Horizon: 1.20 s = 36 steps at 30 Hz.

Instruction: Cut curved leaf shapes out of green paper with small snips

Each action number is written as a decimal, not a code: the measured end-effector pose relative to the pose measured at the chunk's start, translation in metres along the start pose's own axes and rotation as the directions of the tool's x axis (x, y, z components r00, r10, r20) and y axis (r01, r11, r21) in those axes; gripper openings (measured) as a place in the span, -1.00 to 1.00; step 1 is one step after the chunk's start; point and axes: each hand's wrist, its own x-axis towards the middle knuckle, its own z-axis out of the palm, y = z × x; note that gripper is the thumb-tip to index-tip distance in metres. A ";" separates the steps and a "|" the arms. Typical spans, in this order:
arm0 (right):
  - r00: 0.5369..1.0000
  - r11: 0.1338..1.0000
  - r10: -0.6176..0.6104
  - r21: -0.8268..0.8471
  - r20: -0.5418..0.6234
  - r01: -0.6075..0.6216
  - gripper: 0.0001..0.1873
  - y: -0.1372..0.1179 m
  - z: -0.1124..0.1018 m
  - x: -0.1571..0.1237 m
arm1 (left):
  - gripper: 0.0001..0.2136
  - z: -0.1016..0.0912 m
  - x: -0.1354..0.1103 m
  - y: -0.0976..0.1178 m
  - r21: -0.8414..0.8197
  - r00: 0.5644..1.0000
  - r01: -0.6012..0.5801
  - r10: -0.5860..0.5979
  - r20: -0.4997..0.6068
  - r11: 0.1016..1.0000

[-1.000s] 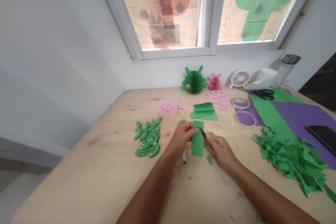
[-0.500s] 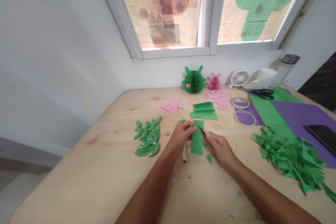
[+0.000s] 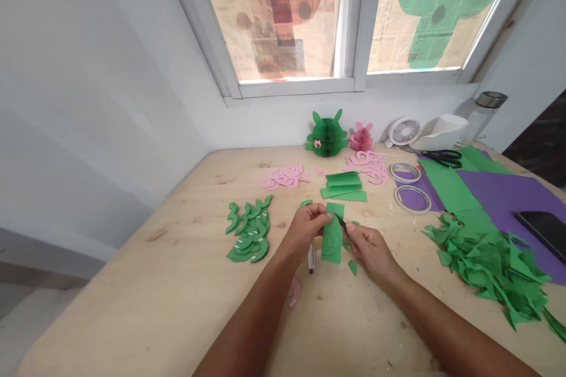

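My left hand pinches the upper left edge of a green paper strip held just above the wooden table. My right hand is closed round small dark scissors, whose tips meet the strip's right edge. A curved outline is faintly drawn on the strip. A pen lies on the table under my left wrist. A small green scrap rests below the strip, and a pink crescent lies beside my left forearm.
Cut green crescents are piled to the left. Pink cut-outs, folded green strips, tape rolls, green scraps, purple and green sheets, a phone, black scissors, a fan and paper figures lie beyond.
The strip has tilted slightly in my hands and my left fingers have shifted a little on its top edge. Everything else on the table is as before.
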 end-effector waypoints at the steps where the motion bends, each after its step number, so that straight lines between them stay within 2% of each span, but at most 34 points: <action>1: 1.000 1.000 0.001 -0.001 0.000 -0.001 -0.52 0.000 0.000 0.000 | -0.80 0.000 0.000 0.000 0.000 1.000 0.003 -0.003 0.002 1.000; 36: 1.000 1.000 -0.016 0.010 -0.002 0.016 -0.52 0.000 0.001 -0.001 | -0.81 0.001 -0.002 0.002 -0.016 0.999 -0.006 0.007 0.045 1.000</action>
